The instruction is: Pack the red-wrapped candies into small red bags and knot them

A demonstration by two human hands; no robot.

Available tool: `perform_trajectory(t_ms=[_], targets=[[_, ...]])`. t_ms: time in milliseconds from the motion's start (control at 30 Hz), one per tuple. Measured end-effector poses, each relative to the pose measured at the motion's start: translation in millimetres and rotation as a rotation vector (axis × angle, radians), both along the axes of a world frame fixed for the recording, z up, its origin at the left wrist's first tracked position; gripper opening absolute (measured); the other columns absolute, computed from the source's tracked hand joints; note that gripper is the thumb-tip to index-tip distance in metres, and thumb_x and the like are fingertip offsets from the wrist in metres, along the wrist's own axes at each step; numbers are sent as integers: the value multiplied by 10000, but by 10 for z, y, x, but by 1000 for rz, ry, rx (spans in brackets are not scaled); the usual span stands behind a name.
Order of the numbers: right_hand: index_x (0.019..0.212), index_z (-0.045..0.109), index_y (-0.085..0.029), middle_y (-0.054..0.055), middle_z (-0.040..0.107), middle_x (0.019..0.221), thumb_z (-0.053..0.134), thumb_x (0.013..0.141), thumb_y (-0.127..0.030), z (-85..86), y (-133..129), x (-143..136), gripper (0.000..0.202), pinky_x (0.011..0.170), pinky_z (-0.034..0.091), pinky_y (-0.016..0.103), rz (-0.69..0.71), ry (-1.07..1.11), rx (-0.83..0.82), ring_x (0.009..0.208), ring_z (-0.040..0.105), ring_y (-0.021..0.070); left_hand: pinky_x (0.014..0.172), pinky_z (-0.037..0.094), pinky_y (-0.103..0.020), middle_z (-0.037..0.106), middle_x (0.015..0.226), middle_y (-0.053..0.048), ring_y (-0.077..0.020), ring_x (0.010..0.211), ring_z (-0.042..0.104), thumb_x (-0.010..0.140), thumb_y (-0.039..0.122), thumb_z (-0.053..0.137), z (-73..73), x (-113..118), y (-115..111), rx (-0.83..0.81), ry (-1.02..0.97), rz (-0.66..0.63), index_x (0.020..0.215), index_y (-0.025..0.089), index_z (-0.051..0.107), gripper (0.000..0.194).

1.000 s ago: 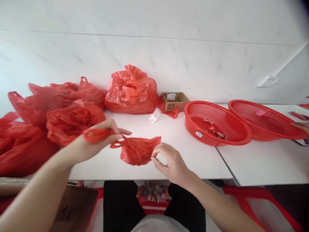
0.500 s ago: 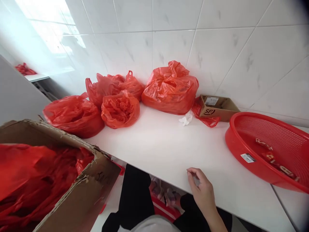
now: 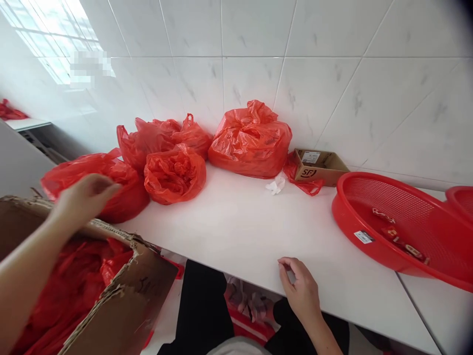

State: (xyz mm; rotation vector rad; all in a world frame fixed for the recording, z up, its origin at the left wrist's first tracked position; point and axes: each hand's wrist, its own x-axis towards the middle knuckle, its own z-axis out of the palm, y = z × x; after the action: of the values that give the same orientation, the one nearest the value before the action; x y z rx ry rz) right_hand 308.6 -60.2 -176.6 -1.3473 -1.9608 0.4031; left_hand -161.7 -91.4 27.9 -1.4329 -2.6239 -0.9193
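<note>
My left hand (image 3: 84, 197) reaches out at the left, over the torn edge of a cardboard box (image 3: 121, 305) and in front of a filled red plastic bag (image 3: 125, 197). Its thumb points right and its fingers are loosely curved, apart from the thumb; nothing shows in them. Whether it touches the bag I cannot tell. Low on the white table (image 3: 229, 227), near its front edge, my right hand (image 3: 301, 288) rests with thumb and forefinger tips together, and no object is visible between them.
Several more red bags, among them a large knotted one (image 3: 249, 140), stand along the tiled wall. A crumpled white tissue (image 3: 276, 185) and a small open carton (image 3: 321, 167) lie right of it. A red plastic basket (image 3: 365, 246) with small pieces inside sits at the right.
My left hand has come into view, reaching across the cardboard box towards the left red bag. My right hand keeps its place and pose. The view has turned slightly.
</note>
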Motion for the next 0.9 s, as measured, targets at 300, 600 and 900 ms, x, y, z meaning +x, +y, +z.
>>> perform_trajectory(t_ms=[300,600,900], targets=[[947,584,-211,54,659,867,459,954,-227,-53,-18,-16,126,719,514,352,-1,-31,85,790,620,197,898,476,-414,659,1042,-64,-225,967,639,839,407,673,-679,433,1495,-186,111,-159,1080,138,646,363],[944,580,-219,17,651,835,472,945,-205,-78,-7,-25,109,684,482,308,1,-42,153,747,604,167,962,448,-484,645,1166,-116,-239,1079,574,953,453,483,220,80,1659,-62,141,17,1110,57,594,441],[942,562,-221,7,639,818,481,944,-192,-75,-20,-27,86,680,455,314,10,-38,143,737,586,169,977,460,-499,638,1185,-97,-237,1078,610,873,384,646,-421,376,1476,-175,75,-110,1113,135,630,345]])
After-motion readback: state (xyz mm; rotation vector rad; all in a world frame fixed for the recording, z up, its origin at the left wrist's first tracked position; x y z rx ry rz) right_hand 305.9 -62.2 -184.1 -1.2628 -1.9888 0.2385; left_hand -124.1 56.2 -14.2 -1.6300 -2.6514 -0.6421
